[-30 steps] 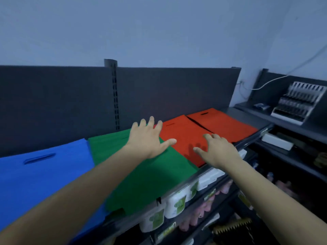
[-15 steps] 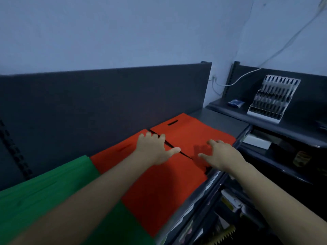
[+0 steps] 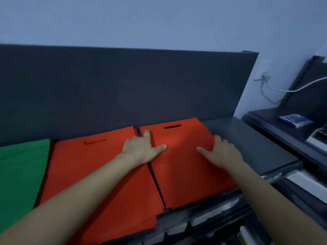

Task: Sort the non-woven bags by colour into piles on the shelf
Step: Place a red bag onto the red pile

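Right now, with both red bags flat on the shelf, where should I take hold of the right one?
Probably its right edge, coming from the right: the right red bag lies flat, bare shelf beside that edge leaves room for fingers, and the right hand rests there. Its left edge lies close beside the left red bag.

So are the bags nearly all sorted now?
Nearly, it seems. Done: the flat green non-woven bag pile and the left red non-woven bag pile lie side by side on the dark grey shelf. In hand: the left hand and right hand rest flat on the right red bag pile. Left: perhaps joining both red piles; no loose bags show.
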{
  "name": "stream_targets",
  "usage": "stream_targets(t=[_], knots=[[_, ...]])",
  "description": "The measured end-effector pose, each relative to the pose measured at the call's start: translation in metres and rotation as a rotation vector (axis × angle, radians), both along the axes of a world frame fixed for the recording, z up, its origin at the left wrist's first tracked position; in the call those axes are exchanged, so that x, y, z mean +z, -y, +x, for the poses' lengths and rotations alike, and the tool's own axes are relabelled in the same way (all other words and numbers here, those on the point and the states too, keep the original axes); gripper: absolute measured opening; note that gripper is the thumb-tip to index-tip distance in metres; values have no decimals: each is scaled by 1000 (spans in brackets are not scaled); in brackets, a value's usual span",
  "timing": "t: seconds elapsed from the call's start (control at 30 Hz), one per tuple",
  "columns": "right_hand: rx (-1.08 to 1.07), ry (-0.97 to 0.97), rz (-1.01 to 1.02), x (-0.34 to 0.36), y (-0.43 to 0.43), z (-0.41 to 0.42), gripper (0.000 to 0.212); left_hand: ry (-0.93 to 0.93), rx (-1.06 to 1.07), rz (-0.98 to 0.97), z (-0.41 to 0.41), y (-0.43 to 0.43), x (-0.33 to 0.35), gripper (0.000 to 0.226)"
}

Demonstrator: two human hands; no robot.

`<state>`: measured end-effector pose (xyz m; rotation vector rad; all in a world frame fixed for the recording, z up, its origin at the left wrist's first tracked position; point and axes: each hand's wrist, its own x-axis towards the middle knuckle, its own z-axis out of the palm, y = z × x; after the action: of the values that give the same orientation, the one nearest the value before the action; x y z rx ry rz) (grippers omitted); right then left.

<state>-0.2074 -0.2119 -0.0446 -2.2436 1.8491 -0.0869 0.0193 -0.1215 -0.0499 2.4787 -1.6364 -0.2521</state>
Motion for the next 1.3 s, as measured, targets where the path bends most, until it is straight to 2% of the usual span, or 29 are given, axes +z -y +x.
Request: stream_targets(t=[0.1,0.17,0.23,0.3,0.37,0.43,0.53,0.63,0.73,0.83,0.93,1.03,1.17,1.3], knots=[[41,81,119,-7,32,4,129,-38,43,-159,-8,1,-1,83],[83,77,167,-14,49,9,142,-160,17,-382,-8,3,-5,79],[102,50,193,-18,60,15,146,-454,-17,-601,-8,9,-11,82],[98,17,209,-21,65,19,148,-722,18,-697,-8,18,-17,89],[87,5,212,-23,67,21,147,-848,99,-708,-7,32,-23,92],[85,8,217,-22,66,21,142,-883,107,-707,-7,41,-30,82],[68,8,223,-23,65,20,127,-868,68,-687,-6,45,-36,76],[59,32,227,-22,67,20,126,-830,-54,-710,-5,44,-37,78],[36,95,242,-20,68,21,134,-656,-287,-771,-9,39,-33,80],[-17,154,229,-18,67,23,145,-421,-538,-704,-21,30,-23,79],[-47,182,203,-19,66,23,153,-269,-605,-666,-26,24,-21,59],[-60,179,178,-18,63,22,151,-216,-596,-646,-28,21,-22,44],[-61,203,180,-14,55,20,142,-129,-608,-511,-34,16,-24,63],[-34,266,172,-17,54,16,139,-64,-585,-481,-43,12,-26,85]])
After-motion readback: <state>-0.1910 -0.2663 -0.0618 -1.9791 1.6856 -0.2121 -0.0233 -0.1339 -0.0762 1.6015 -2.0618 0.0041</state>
